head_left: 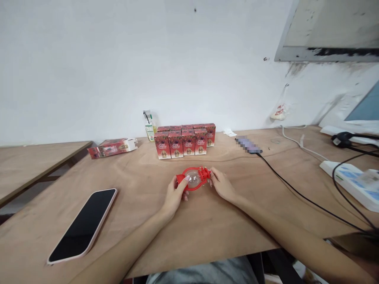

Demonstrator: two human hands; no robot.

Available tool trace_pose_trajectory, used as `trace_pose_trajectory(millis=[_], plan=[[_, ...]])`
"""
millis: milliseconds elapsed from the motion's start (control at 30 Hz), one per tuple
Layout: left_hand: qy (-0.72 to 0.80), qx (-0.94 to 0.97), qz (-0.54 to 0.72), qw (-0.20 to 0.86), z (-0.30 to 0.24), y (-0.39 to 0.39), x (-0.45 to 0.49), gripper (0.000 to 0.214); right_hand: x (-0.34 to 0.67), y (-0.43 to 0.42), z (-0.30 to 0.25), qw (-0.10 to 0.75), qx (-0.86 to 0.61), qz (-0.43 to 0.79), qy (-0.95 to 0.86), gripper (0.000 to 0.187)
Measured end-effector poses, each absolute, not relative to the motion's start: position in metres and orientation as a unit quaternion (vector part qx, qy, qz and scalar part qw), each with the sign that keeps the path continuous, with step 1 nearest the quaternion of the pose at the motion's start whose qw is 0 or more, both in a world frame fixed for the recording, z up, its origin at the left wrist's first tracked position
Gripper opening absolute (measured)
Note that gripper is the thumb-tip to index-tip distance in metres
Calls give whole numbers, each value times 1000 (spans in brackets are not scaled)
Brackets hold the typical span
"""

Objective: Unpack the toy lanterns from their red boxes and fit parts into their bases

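Just above the middle of the table lies a small red plastic lantern [194, 179] with a clear rounded body, tilted on its side. My left hand [174, 194] grips the wide red base at its left end, thumb on top. At the other end, the fingers of my right hand [219, 182] are pinched together at the red cap. Whether a small part sits between those fingertips is too small to tell. Behind the lantern stand several upright red Christmas boxes [182, 142], grouped closely together in rows.
An opened red box [114, 148] lies at the back left. Nearer is a phone [84, 225] with a pink edge. To the right are a second phone [248, 145] on a black cable, a white power strip [353, 183] and cords. A small carton [149, 128] stands against the wall.
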State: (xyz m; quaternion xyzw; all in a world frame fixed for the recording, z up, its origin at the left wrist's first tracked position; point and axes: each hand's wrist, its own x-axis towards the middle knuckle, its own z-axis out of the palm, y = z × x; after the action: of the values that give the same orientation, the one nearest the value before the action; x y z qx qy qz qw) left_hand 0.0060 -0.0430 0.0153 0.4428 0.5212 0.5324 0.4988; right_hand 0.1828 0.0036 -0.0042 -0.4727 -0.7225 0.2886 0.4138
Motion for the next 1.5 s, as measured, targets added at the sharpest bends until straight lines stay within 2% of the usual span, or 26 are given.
trace_pose_trajectory(millis=[167,233,300,367,433,500,667,733,833,933,1000,1100,1200,1333,1367,1500], plan=[[515,429,541,509,14,-41,5,43,177,3,-4,480,-410,413,-656,38],[517,410,559,503,12,-39,3,43,179,6,-2,515,-404,428,-623,38],[520,401,579,483,11,-36,1,42,185,14,1,548,-423,393,-605,38],[521,402,594,462,10,-33,-1,42,197,24,1,556,-483,285,-614,40],[522,414,614,423,12,-32,-3,40,212,36,1,516,-560,142,-633,43],[521,444,634,360,15,-32,-4,39,226,44,0,463,-600,77,-648,42],[520,529,649,165,21,-35,-10,40,238,47,-1,295,-639,26,-710,21],[516,563,636,111,18,-35,-13,42,235,43,0,261,-638,19,-724,14],[518,617,586,88,12,-34,-16,39,226,35,4,242,-629,5,-739,16],[486,700,521,43,10,-36,-14,35,212,20,9,339,-549,22,-764,16],[448,749,488,3,12,-37,-12,33,200,7,13,434,-452,71,-776,14],[423,772,471,-66,13,-38,-10,29,182,-15,18,508,-378,160,-757,14],[448,751,462,-146,12,-38,-11,26,167,-34,20,525,-364,275,-719,17],[463,749,438,-179,8,-37,-10,26,154,-46,19,519,-338,380,-687,41],[454,759,434,-172,8,-38,-9,26,153,-47,18,526,-332,380,-685,40],[410,797,413,-160,11,-40,-3,24,153,-47,16,555,-338,309,-695,10]])
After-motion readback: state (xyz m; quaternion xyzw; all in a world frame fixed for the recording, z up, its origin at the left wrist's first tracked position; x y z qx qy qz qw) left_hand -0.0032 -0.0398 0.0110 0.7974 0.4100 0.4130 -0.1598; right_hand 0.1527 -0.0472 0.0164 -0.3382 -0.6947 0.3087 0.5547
